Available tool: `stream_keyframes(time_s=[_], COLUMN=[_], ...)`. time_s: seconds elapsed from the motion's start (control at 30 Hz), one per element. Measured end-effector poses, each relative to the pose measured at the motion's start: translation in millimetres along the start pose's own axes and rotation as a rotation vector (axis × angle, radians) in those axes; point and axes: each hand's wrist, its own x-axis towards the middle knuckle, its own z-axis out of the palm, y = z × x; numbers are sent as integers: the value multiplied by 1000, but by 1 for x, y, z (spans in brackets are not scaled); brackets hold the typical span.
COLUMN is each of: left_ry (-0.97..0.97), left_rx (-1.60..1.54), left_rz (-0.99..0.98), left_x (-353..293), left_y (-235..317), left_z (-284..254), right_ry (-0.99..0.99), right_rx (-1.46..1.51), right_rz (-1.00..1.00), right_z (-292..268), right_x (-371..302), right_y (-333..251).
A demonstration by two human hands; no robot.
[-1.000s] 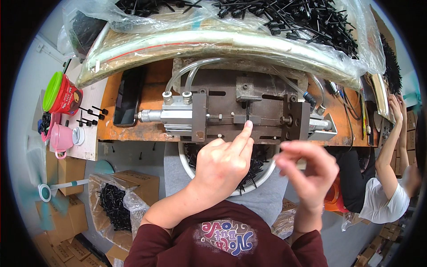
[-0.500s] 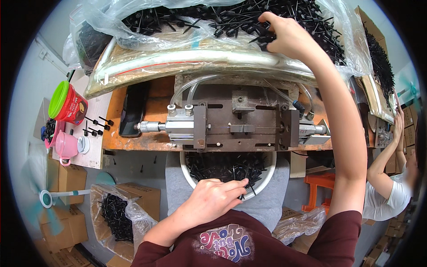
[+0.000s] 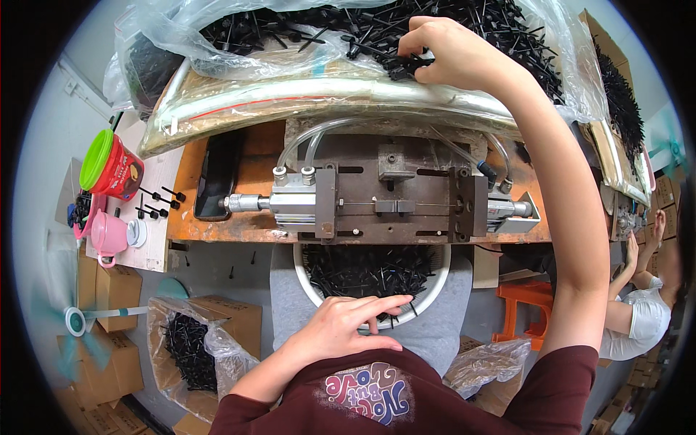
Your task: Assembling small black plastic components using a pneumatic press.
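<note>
From far off, I see my right hand (image 3: 458, 55) half curled into the pile of thin black sticks with knobby ends (image 3: 535, 61), up behind the brown and silver metal machine (image 3: 395, 209) (I can't tell if it grips any). My left hand (image 3: 346, 323) rests loosely open, gripping nothing, at the near rim of the round white basket (image 3: 298, 278) of black sticks.

On the counter (image 3: 254, 233), the fixture (image 3: 395, 208) sits with a phone (image 3: 217, 174) at its left; farther left, a side board (image 3: 150, 251) bears a tub (image 3: 125, 174) and a cup (image 3: 109, 233). Behind the fixture lies a tray (image 3: 283, 104) of small parts (image 3: 377, 27). Before it, a basket (image 3: 301, 281) of more parts (image 3: 366, 272) rests on the person's lap (image 3: 451, 290), between an open box (image 3: 241, 313) and a stool (image 3: 522, 291).
</note>
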Motion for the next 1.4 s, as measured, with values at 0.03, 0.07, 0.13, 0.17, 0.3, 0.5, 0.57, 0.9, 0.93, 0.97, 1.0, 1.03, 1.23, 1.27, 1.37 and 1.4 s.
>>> stream_keyframes(time_s=[0.03,0.07,0.13,0.17,0.3,0.5,0.57,0.9,0.93,0.97,1.0,1.03,1.23,1.27,1.37,1.4], left_ry=[5,10,12,13,18,40,64,290,350,400,467,541,495,445,384,367], left_rx=[6,13,14,14,-43,-282,-354,-358,-341,-341,-339,-332,-510,-497,-351,-310], left_rz=[14,28,44,52,29,-39,-15,24,-1,-10,-14,-26,-104,-137,-165,-155], left_x=[1,1,0,0,-3,-8,-7,-12,-14,-11,-5,-2,-4,-9,-9,-9], left_y=[0,0,-1,-1,-1,5,6,12,12,12,14,20,40,41,48,49], left_z=[2,2,4,5,4,-4,-7,-6,-7,-7,-6,-8,-29,-34,-34,-31], right_ry=[-18,-37,-104,-138,-96,275,394,607,595,586,473,352,-47,-43,-47,-23], right_rx=[-10,-19,-9,-3,111,832,1015,1537,1577,1594,1660,1736,2038,2083,2178,2198], right_rz=[-7,-15,-29,-36,225,518,589,543,534,532,503,468,418,422,426,432], right_z=[-3,-5,-8,-9,-21,-27,-25,-19,-18,-22,-21,-14,26,32,37,36], right_x=[1,2,3,4,5,-9,-17,-41,-49,-65,-82,-96,-172,-179,-194,-196], right_y=[-2,-4,-2,-2,-1,19,28,-5,-28,-51,-70,-89,-169,-178,-190,-192])
